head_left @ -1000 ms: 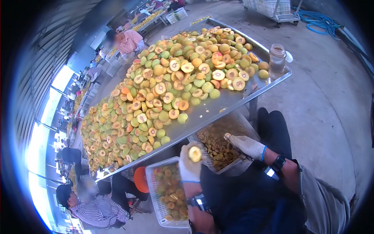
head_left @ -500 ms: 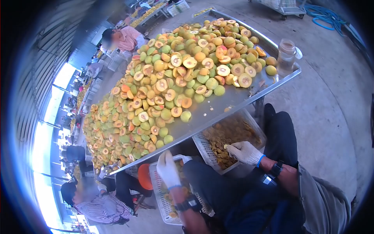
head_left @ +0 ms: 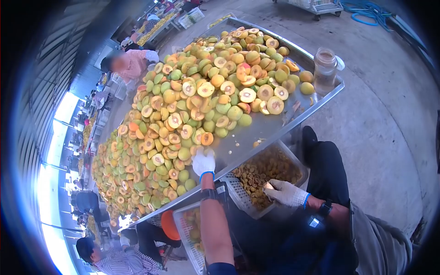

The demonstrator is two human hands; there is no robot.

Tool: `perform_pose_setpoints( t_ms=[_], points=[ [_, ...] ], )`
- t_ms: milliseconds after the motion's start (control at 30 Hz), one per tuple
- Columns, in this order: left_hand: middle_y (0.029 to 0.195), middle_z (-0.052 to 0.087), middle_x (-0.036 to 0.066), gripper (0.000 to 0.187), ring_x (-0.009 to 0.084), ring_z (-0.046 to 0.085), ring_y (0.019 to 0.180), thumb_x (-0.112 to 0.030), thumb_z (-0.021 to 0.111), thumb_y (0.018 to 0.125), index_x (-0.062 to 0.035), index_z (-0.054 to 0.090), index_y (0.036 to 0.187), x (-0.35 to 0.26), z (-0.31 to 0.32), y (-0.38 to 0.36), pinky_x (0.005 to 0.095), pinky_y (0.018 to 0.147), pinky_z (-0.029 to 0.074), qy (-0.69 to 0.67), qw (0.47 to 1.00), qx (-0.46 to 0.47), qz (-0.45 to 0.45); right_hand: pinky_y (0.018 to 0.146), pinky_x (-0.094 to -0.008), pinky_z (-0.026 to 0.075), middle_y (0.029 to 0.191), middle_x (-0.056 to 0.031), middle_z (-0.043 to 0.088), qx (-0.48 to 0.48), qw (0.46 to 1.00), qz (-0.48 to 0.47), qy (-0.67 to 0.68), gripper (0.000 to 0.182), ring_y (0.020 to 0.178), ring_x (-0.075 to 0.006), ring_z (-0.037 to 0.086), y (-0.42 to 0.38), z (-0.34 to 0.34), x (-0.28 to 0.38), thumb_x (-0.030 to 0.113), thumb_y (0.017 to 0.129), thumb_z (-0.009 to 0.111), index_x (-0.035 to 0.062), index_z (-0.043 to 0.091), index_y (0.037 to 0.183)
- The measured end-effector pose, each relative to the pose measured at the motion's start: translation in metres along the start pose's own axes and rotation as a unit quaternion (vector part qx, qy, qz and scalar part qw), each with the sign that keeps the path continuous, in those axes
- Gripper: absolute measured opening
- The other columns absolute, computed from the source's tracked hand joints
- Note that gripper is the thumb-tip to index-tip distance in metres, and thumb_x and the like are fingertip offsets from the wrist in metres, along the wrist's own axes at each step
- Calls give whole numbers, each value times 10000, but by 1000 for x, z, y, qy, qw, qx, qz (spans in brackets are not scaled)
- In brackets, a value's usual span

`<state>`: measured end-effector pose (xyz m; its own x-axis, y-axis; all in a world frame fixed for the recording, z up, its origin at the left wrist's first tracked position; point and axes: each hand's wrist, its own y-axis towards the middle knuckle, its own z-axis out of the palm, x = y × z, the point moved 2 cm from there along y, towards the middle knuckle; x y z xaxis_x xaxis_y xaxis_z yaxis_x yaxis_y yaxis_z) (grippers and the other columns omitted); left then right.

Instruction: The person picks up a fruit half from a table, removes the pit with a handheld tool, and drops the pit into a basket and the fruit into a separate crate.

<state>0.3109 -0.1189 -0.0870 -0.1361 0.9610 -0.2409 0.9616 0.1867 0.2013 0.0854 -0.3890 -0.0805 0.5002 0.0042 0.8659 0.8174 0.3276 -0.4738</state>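
A large heap of halved yellow-green fruit (head_left: 183, 110) covers the metal table (head_left: 256, 133). My left hand (head_left: 203, 163), in a white glove, reaches over the table edge and touches fruit at the heap's near side; its fingertips are partly hidden, so its grip is unclear. My right hand (head_left: 287, 193), gloved too, is closed on a small pale object too small to name. It hovers over a white crate (head_left: 245, 198) of brown pits and scraps below the table. Another white crate (head_left: 188, 240), holding fruit pieces, stands beside my left forearm.
A clear jar (head_left: 325, 73) stands at the table's right corner. An orange-red container (head_left: 169, 225) is under the edge. One person in pink (head_left: 133, 64) is across the table; another in stripes (head_left: 128, 262) sits at lower left. A blue hose (head_left: 366, 13) lies on the floor.
My left hand has moved up from above the lower crate to the fruit on the table. My right hand has shifted slightly down over its crate. The camera view has shifted a little.
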Motion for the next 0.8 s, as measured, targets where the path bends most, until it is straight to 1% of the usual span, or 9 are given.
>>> perform_pose_setpoints(
  t_ms=[167, 300, 367, 400, 467, 600, 667, 733, 800],
  points=[
    [1210, 683, 267, 578, 476, 660, 1044, -429, 750, 807, -65, 706, 1254, 2, 15, 8, 521, 938, 533, 28, 998, 30, 45, 680, -308, 496, 785, -43, 621, -2, 1000, -17, -11, 341, 712, -129, 593, -3, 0, 1, 379, 1062, 563, 54, 605, 1153],
    [1074, 739, 195, 426, 383, 704, 852, -342, 709, 870, -1, 731, 1124, -19, -19, -13, 443, 819, 564, -198, 977, 82, 17, 812, -365, 512, 863, -112, 653, -23, 991, -126, -41, 347, 837, -185, 627, -6, -1, 0, 356, 1077, 549, 48, 608, 1225],
    [1015, 737, 140, 321, 275, 695, 798, -227, 643, 957, 46, 712, 1110, -45, -58, -46, 379, 753, 563, -507, 847, 122, -105, 847, -385, 512, 892, -138, 665, -24, 989, -147, -22, 345, 869, -201, 634, -12, -2, 8, 349, 1082, 540, 50, 612, 1238],
    [1015, 737, 140, 321, 275, 695, 798, -227, 643, 957, 46, 712, 1110, -53, -70, -58, 379, 753, 563, -509, 846, 118, -106, 854, -392, 512, 908, -153, 675, -29, 993, -118, -1, 349, 883, -207, 642, -15, -4, 14, 348, 1083, 533, 44, 618, 1231],
    [1049, 731, 158, 334, 199, 696, 835, -160, 646, 964, 80, 667, 1196, -64, -79, -84, 342, 730, 583, -811, 508, 207, -203, 860, -400, 511, 925, -167, 684, -34, 995, -89, 18, 353, 896, -213, 650, -26, -4, 34, 348, 1085, 525, 38, 623, 1223],
    [1045, 705, 174, 307, 235, 697, 837, -88, 577, 999, 85, 601, 1251, -96, -100, -142, 348, 709, 587, -782, 592, 163, -106, 821, -412, 521, 927, -205, 703, -58, 988, -138, -36, 384, 880, -275, 690, -41, 6, 57, 361, 1083, 516, 15, 640, 1192],
    [1076, 691, 198, 289, 267, 698, 855, 7, 551, 987, 84, 568, 1265, -110, -110, -161, 365, 719, 595, -682, 716, 134, -63, 806, -421, 526, 923, -220, 706, -56, 982, -171, -63, 393, 870, -317, 705, -45, 12, 62, 365, 1081, 517, 8, 646, 1182],
    [1079, 682, 234, 328, 294, 701, 883, 26, 602, 951, 92, 569, 1270, -113, -109, -170, 381, 734, 603, -719, 679, 134, -73, 787, -446, 532, 941, -258, 705, -68, 978, -167, -108, 390, 852, -399, 700, -53, 18, 71, 368, 1073, 533, 7, 655, 1158],
    [1081, 680, 243, 407, 314, 706, 891, -91, 659, 969, 85, 532, 1313, -118, -111, -178, 408, 723, 607, -839, 482, 183, -176, 803, -454, 538, 964, -267, 712, -77, 972, -192, -110, 400, 891, -419, 711, -56, 21, 71, 387, 1069, 549, 18, 663, 1172]
  ],
)
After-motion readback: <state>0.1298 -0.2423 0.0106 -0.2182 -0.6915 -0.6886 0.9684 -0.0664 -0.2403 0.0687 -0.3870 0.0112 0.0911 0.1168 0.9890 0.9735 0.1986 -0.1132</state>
